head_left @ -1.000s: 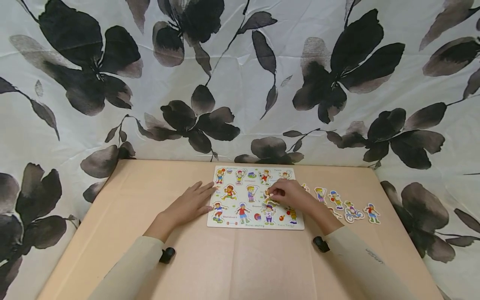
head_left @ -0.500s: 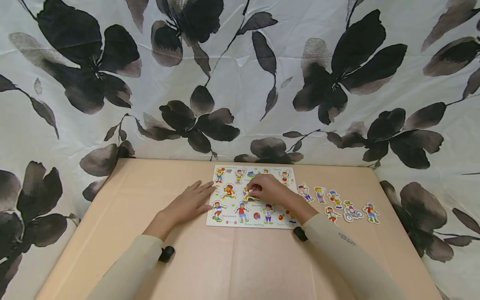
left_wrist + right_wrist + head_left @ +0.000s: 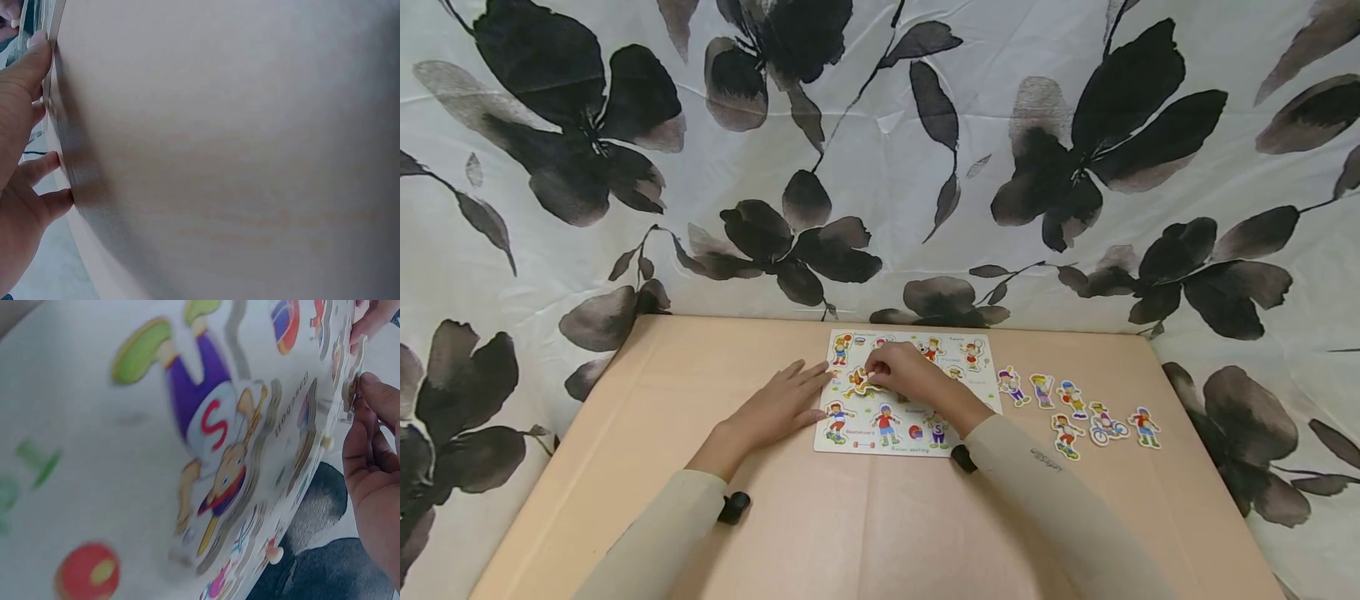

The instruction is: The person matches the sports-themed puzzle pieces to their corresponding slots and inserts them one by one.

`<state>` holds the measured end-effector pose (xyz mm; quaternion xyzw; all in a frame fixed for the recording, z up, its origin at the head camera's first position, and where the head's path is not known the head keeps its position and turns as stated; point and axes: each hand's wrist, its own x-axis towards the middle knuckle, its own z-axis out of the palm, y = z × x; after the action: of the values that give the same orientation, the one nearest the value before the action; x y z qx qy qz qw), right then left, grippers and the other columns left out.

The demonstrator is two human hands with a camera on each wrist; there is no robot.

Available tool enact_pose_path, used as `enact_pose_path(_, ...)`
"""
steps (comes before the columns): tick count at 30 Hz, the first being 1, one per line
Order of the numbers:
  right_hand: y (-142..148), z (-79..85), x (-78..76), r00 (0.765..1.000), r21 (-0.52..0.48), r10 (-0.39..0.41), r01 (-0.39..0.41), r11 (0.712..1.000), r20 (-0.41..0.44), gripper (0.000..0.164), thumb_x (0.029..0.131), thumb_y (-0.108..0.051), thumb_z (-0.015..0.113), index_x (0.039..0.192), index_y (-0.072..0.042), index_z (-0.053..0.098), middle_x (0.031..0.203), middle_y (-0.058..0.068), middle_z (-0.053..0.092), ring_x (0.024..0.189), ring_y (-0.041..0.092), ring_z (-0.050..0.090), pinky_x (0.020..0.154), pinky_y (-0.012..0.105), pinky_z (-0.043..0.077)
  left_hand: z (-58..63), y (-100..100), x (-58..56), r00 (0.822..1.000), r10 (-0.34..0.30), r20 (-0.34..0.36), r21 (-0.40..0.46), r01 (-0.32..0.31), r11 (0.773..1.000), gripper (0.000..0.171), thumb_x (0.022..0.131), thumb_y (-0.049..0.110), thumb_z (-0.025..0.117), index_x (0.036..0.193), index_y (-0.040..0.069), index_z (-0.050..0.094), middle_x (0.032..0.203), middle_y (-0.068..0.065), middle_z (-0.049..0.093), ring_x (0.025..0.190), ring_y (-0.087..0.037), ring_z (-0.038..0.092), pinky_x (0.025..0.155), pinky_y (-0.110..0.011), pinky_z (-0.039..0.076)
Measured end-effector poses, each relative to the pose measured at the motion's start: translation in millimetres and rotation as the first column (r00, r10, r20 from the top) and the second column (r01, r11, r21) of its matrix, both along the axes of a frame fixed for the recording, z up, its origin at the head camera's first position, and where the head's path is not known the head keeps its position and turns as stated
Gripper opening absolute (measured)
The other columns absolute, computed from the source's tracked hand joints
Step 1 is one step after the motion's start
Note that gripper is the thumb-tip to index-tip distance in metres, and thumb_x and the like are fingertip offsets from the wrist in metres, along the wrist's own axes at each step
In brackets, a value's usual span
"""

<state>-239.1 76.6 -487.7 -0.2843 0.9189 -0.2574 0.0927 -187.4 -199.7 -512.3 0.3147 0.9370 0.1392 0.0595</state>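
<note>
A white puzzle board (image 3: 880, 448) printed with sports figures lies on the table. My right hand (image 3: 902, 371) is over its left-middle part, pinching a thin wooden puzzle piece (image 3: 859, 383) between thumb and fingertips. In the right wrist view that piece (image 3: 354, 384) stands on edge, close over the board (image 3: 125, 506); its picture is mostly hidden. My left hand (image 3: 782, 404) rests at the board's left edge with fingers extended. The left wrist view has the thumb (image 3: 34, 62) of that hand touching the board's edge.
Right of the board lie several loose figure pieces, among them a cyclist (image 3: 1107, 423), a skateboarder piece (image 3: 1066, 436) and a standing figure (image 3: 1144, 427). Small pegs (image 3: 274, 553) rise from the board. Behind the table (image 3: 820, 533) hangs a floral cloth (image 3: 865, 167).
My right hand has moved left across the board with the puzzle piece, uncovering figures on the right part and loose pieces beside it. My left hand has stayed in place.
</note>
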Motion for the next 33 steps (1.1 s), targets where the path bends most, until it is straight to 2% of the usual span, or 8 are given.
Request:
enact_pose_path(9,-15.3,-7.4,-1.7,0.999,0.042,0.003,-0.005,0.999,0.044,0.007,0.098,-0.020,0.073,0.100,-0.015,0.077,0.095,-0.005,0.072,0.079,0.008,0.058,0.073,0.023,0.051,1.3,-2.8,1.8,1.000,-0.016,-0.002,0.009,0.016,1.000,0.069,0.101,0.045,0.063,0.157,0.010,0.044,0.167,-0.010,0.037,0.151,-0.051,0.030,0.123,-0.065,0.028)
enact_pose_path(21,-30.9,-5.6,8.4,1.000,0.115,-0.002,0.000,0.993,0.021,0.008,0.099,-0.022,0.071,0.098,-0.016,0.075,0.091,-0.004,0.067,0.082,0.011,0.055,0.075,0.025,0.049,1.1,-5.7,5.9,1.000,-0.024,0.008,0.002,0.024,1.000,0.070,0.101,0.047,0.063,0.158,0.012,0.043,0.167,-0.009,0.036,0.152,-0.050,0.030,0.123,-0.064,0.029)
enact_pose_path(33,-35.0,-7.5,9.9,1.000,0.169,0.016,-0.019,0.986,0.019,0.008,0.099,-0.023,0.073,0.095,-0.016,0.074,0.087,-0.005,0.066,0.077,0.009,0.055,0.068,0.021,0.048,0.5,-6.1,8.6,1.000,-0.027,-0.005,0.001,0.027,1.000,0.069,0.101,0.046,0.063,0.158,0.011,0.043,0.167,-0.009,0.036,0.152,-0.050,0.030,0.122,-0.064,0.029)
